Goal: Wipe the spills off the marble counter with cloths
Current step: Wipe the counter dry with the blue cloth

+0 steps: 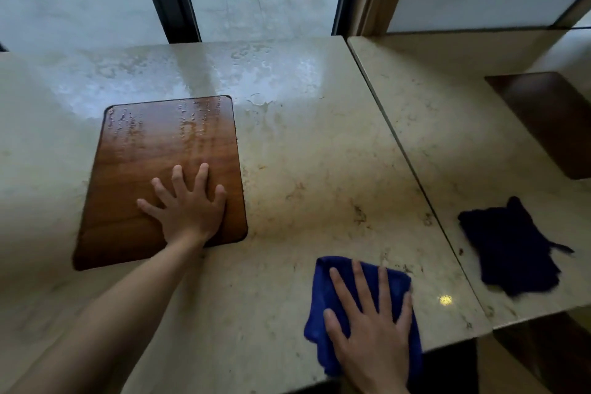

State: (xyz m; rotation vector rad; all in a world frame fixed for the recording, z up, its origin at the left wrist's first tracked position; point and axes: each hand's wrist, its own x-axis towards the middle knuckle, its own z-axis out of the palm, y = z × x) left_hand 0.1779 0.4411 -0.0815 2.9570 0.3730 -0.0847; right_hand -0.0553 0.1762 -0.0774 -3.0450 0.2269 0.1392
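On the marble counter (303,169), right hand (374,326) splays flat over blue cloth (323,297), left hand (188,205) flat on wooden board (153,150).

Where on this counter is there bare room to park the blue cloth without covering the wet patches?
Bare, dry-looking marble counter lies between the wooden board and the mirror edge, above the blue cloth. Another strip runs along the near edge, between the left hand forearm and right hand. The far band by the window is wet.
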